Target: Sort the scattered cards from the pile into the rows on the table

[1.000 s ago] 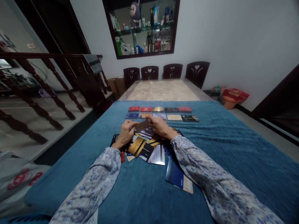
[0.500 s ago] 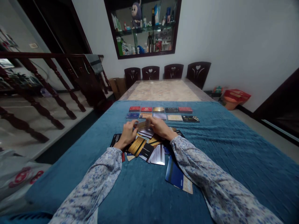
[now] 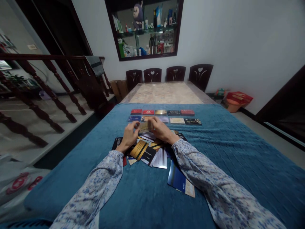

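Note:
Between my two hands is a beige-gold card (image 3: pixel 144 127), raised above a loose heap of cards. My left hand (image 3: pixel 130 135) is closed on its left end, and my right hand (image 3: pixel 160 129) pinches the right end. Under and in front of them lie a gold card (image 3: pixel 138 150), a black card (image 3: pixel 149 154), a silver card (image 3: pixel 161 158) and others, overlapping at angles. A blue card (image 3: pixel 176 178) lies apart, near my right sleeve. Beyond my hands, cards sit in two rows of stacks, among them a red stack (image 3: pixel 148 112) and a cream stack (image 3: pixel 177 121).
A blue cloth (image 3: pixel 133 197) covers the near part of the table, with the bare stone top (image 3: pixel 166 92) beyond. Several dark chairs (image 3: pixel 152 75) stand at the far end. A wooden railing (image 3: pixel 54 76) is at left, and a white plastic bag (image 3: pixel 21 187) lies at the near left.
The held card has tilted, so more of its face shows between my hands. The whole view has shifted slightly. The heap and the rows look the same.

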`<state>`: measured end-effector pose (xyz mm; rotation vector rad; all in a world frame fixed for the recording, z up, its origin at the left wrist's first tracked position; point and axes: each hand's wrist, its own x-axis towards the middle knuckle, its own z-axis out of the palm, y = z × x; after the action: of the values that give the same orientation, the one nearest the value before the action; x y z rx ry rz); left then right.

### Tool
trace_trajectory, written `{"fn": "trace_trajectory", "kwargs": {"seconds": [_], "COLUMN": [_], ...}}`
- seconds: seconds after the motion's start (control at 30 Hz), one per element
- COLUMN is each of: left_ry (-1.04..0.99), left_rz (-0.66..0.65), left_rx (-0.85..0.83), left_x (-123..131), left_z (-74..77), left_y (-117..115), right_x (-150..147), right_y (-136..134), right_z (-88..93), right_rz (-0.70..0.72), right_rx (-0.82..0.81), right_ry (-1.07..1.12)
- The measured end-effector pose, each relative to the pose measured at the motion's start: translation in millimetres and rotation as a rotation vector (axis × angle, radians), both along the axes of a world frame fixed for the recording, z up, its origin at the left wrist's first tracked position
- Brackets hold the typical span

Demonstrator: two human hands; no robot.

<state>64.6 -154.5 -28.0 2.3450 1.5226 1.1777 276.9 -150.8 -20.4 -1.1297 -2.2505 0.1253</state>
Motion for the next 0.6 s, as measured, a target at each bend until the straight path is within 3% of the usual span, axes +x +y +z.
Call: {"fn": "trace_trajectory", "kwargs": {"seconds": [0.27,0.6], "left_ry": [0.052,0.399], "left_rz": [-0.027,-0.027], "left_rx": [0.023,0.088], "left_x": [1,14], "left_z": [-0.9,13.6], "left_y": [1,-9], "right_x": [7,31], "right_y": [5,13], "right_z": [-0.9,2.2], "right_rz": [0.034,0.090], "right_rx": [0.061,0.200], "right_ry": [-0.039,-0.045]}}
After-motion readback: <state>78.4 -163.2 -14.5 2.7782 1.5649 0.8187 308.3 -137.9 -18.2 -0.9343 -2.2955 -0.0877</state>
